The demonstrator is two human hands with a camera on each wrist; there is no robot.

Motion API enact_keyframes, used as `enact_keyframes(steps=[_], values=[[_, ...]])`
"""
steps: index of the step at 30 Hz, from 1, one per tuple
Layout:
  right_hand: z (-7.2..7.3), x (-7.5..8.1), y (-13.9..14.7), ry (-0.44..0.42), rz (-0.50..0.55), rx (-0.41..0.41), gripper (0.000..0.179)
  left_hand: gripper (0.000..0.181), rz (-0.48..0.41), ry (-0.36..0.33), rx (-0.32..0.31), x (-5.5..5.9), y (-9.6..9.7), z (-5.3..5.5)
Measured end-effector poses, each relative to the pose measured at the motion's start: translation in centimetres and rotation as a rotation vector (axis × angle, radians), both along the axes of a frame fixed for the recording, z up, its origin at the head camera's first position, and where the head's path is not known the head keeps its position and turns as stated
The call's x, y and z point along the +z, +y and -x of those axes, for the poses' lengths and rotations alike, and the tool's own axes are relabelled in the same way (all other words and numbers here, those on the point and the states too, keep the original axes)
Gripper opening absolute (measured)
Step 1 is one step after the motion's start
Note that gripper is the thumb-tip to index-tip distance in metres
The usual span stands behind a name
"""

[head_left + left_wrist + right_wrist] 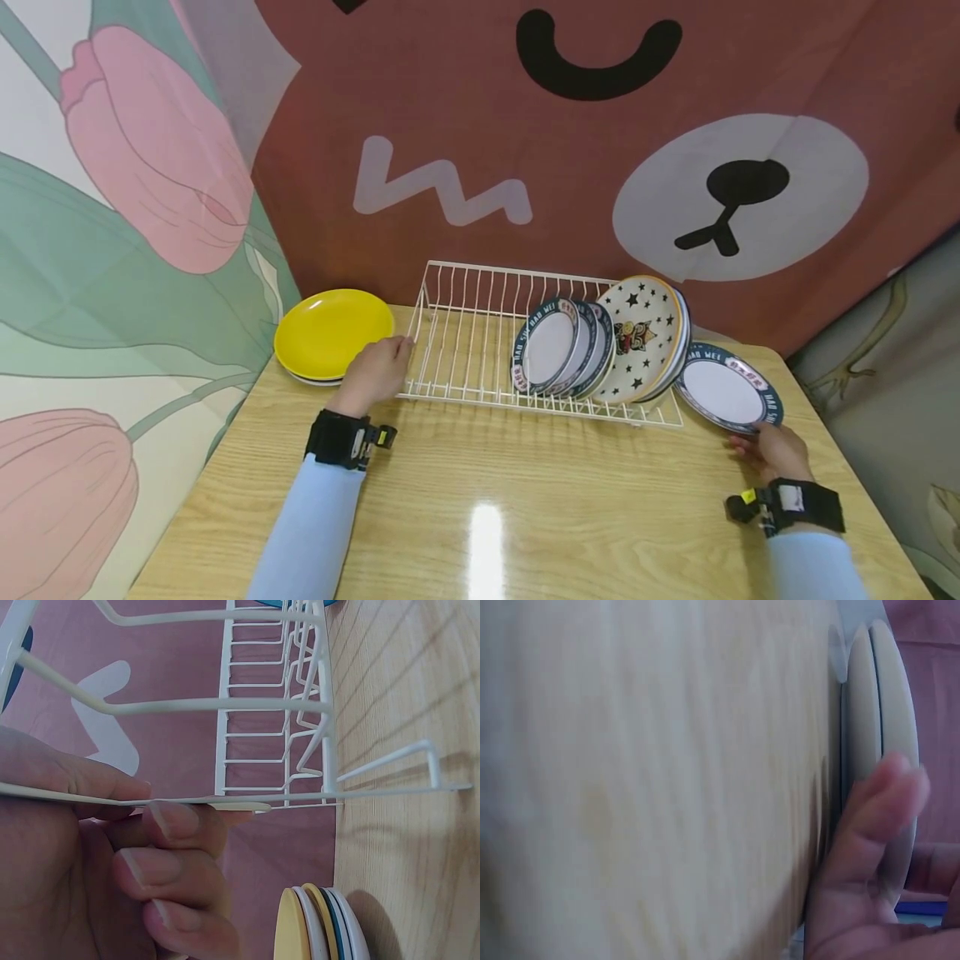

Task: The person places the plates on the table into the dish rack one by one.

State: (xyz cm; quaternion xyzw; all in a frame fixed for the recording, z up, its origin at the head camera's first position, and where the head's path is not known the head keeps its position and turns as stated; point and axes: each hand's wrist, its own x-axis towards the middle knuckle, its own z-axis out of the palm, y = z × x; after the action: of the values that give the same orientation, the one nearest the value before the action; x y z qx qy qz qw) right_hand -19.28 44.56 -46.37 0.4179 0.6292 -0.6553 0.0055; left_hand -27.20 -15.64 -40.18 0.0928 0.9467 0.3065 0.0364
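My left hand [378, 367] grips the left end of a white wire dish rack [480, 268]. In the left wrist view, the fingertips [176, 821] curl against its end wire [300, 797]. At the right, my right hand [780, 450] pinches the near rim of a white plate with a blue lettered border [723, 387]. Two stacked plate edges [896, 705] show in the right wrist view, with a finger across them. Smaller blue-bordered dishes [551, 346] stand in the rack's right half, beside a larger star-patterned plate [637, 325] with more plates behind it.
A yellow plate [333, 333] tops a stack left of the rack, close to my left hand. The wooden table [570, 500] reaches back to a brown hanging cloth [450, 108] with a bear face. The table's right edge runs beside my right arm.
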Motion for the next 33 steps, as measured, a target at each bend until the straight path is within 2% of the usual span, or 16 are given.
enact_keyframes(steps=[8, 19, 23, 30, 33], values=[[-0.8, 0.5, 0.4, 0.025, 0.016, 0.012, 0.058, 0.046, -0.015, 0.005, -0.005, 0.1, 0.0, 0.0], [-1.7, 0.3, 0.7, 0.171, 0.102, -0.008, 0.050, 0.050, -0.002, 0.008, -0.008, 0.1, 0.0, 0.3], [-1.9, 0.2, 0.6, 0.192, 0.116, -0.042, 0.044, 0.050, 0.003, 0.004, -0.008, 0.1, 0.1, 0.2], [-2.7, 0.5, 0.9, 0.263, 0.145, -0.098, 0.014, 0.048, 0.000, 0.022, -0.008, 0.1, 0.1, 0.1], [-3.1, 1.2, 1.0, 0.287, 0.160, -0.120, 0.014, 0.048, 0.003, 0.022, -0.008, 0.0, 0.0, 0.1]])
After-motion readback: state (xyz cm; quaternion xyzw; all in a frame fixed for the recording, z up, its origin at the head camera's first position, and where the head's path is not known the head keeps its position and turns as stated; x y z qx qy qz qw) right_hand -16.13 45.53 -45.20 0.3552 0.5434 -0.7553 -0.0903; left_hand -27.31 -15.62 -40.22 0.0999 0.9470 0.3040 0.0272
